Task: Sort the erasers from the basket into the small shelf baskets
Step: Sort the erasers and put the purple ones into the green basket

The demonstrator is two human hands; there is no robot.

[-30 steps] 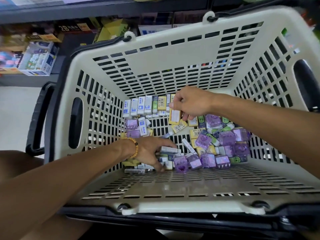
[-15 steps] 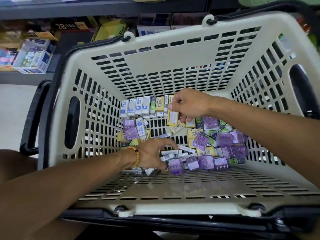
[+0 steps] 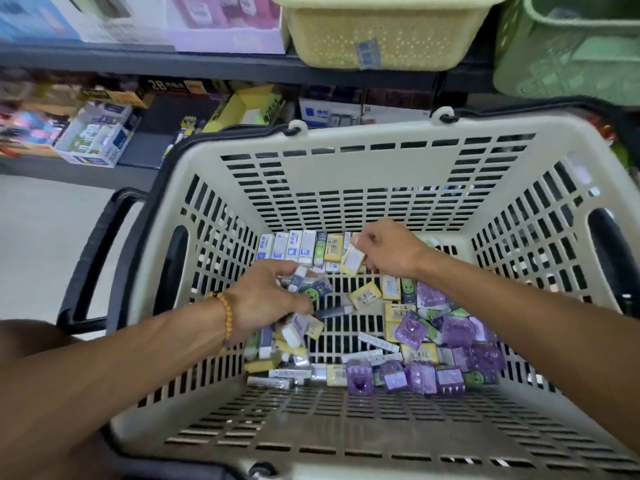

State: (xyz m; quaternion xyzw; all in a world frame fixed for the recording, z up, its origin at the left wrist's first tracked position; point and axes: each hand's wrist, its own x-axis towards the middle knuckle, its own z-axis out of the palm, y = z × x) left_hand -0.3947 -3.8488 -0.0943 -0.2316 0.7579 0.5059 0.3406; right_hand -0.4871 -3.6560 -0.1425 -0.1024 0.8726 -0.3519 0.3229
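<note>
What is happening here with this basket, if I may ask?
A person is sorting erasers from a beige shopping basket. The left hand grips a few small white erasers. The right hand pinches a yellow eraser. Many erasers, including purple ones, lie in the basket. The yellow shelf basket waits above.

The dark grey metal shelf (image 3: 207, 64) carries a pale yellow perforated plastic basket (image 3: 381, 39) and, just beside it to the right, a light green plastic basket (image 3: 568, 53). White and pink cardboard boxes (image 3: 221, 26) stand at its left part.
</note>
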